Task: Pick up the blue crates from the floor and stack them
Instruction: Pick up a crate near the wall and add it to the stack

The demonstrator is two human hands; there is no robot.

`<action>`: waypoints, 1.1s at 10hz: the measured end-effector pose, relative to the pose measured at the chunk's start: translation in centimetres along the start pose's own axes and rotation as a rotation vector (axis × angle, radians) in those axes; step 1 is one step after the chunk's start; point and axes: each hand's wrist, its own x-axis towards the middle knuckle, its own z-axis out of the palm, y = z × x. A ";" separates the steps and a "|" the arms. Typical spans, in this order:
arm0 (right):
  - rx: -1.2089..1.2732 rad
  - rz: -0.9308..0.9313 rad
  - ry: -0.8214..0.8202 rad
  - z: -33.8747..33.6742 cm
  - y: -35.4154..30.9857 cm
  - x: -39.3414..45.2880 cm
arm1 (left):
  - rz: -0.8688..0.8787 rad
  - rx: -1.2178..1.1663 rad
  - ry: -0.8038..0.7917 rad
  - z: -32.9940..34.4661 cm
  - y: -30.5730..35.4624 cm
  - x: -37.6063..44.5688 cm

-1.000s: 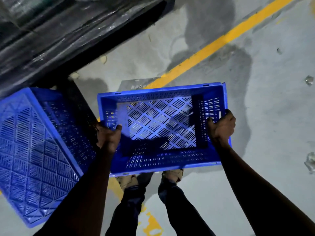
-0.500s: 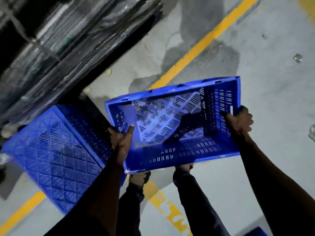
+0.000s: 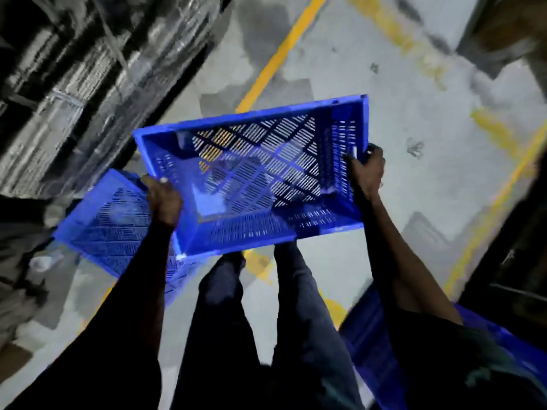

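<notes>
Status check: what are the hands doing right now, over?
Left hand and right hand gripping perforated blue plastic crate, lifted. Second blue crate below left. Path clear.

i hold the blue slotted plastic crate [image 3: 266,179] before my legs [image 3: 260,306], my left hand [image 3: 164,199] and right hand [image 3: 367,173] at its ends. an upturned blue plastic crate [image 3: 109,226] lies left, a third blue crate [image 3: 370,335] at my right.

The held crate [image 3: 260,179] looks like blue slotted plastic with a slight sheen. The floor [image 3: 384,119] is matt grey concrete, stained, with worn yellow painted lines [image 3: 278,57]. Glossy plastic wrap [image 3: 88,69] covers the dark stack.
</notes>
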 end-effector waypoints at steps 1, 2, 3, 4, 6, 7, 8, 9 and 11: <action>0.114 0.000 0.053 -5.0 1.0 -7.1 | 0.140 0.033 0.026 -5.9 -0.1 -2.3; 0.192 -0.009 0.079 -8.6 3.2 -12.4 | 0.180 0.054 0.120 -7.1 -1.8 -4.8; 0.237 0.030 0.203 -11.8 7.9 -17.0 | 0.291 0.090 0.170 -8.0 -2.2 -8.6; 0.242 0.051 0.261 -14.7 12.6 -20.4 | 0.462 0.140 0.180 -8.5 -1.8 -11.7; 0.216 0.122 0.445 -20.4 22.4 -29.2 | 0.705 0.240 0.156 -7.4 -1.1 -21.3; 0.223 0.152 0.580 -23.2 26.1 -33.8 | 0.795 0.280 0.194 -6.8 -0.6 -26.3; 0.241 0.174 0.728 -26.9 29.1 -37.4 | 0.916 0.315 0.143 -5.7 0.4 -31.0; 0.230 0.203 0.862 -30.0 31.1 -40.7 | 0.980 0.322 0.064 -4.3 2.0 -34.9; 0.248 0.353 1.171 -34.2 32.5 -45.8 | 1.212 0.335 -0.108 -0.6 6.6 -41.7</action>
